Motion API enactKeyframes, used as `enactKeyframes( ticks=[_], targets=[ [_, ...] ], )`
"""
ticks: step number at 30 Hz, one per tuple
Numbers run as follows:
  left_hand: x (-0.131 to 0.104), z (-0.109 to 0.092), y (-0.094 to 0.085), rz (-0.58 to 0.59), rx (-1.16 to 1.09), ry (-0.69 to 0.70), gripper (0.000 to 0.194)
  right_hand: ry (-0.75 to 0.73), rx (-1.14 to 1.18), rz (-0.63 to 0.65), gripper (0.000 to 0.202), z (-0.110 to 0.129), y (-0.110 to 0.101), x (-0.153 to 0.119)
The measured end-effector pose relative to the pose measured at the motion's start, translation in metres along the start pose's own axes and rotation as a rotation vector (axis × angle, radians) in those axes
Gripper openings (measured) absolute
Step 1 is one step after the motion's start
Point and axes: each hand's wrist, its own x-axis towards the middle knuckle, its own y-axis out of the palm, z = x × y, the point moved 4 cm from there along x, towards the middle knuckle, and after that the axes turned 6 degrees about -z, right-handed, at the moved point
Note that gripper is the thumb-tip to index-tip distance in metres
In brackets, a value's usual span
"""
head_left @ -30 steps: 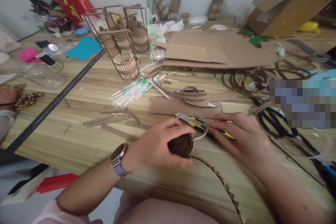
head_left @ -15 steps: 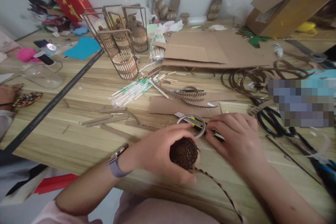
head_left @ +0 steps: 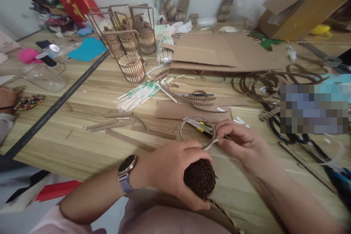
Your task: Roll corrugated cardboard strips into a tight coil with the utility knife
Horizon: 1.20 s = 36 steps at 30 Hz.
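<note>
My left hand (head_left: pixel 175 175) is wrapped round a coil of brown corrugated cardboard strip (head_left: pixel 200 179), whose ridged edges face up. A loose tail of the strip (head_left: pixel 223 210) trails toward me. Just beyond my left fingertips is a thin, pale ring that looks like a nearly used-up tape roll (head_left: pixel 181 131); whether those fingertips grip it is unclear. My right hand (head_left: pixel 241 146) pinches a whitish strip end at the ring's right side. Behind the ring lies a yellow-and-black utility knife (head_left: pixel 203 130), partly covered by it and by my right fingers.
Bundled sticks (head_left: pixel 139 93), cardboard strips (head_left: pixel 109 125) and flat cardboard (head_left: pixel 208 49) lie ahead. A rack with small stick-sided baskets (head_left: pixel 131 67) stands back left. Black scissors (head_left: pixel 276 128) and coiled brown strips (head_left: pixel 246 80) are at right. Another person's hand (head_left: pixel 7 100) is at far left.
My left hand and the coil have shifted right and toward me. The ring shows larger. My right hand has turned, now showing a pinched whitish strip. White scraps beyond it have come into view.
</note>
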Motion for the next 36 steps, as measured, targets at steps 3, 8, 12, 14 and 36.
enactKeyframes(
  ticks=[3,8,12,14,36],
  targets=[
    [-0.001,-0.004,-0.008,-0.011,0.004,0.008,0.064,0.17,0.232,-0.168,0.009,-0.015,-0.014,0.004],
    [0.001,0.005,-0.028,-0.117,0.119,-0.149,0.065,0.287,0.403,-0.469,0.009,-0.03,-0.037,0.004],
    [0.002,0.013,-0.032,-0.167,0.175,-0.241,0.07,0.304,0.463,-0.357,0.02,-0.018,-0.02,-0.001],
    [0.001,0.014,-0.032,-0.197,0.199,-0.245,0.07,0.331,0.512,-0.294,0.023,-0.013,-0.009,-0.005],
    [0.004,0.012,-0.013,-0.233,-0.188,-0.159,0.057,0.516,0.721,-0.181,0.021,0.002,0.034,-0.025]
  ],
)
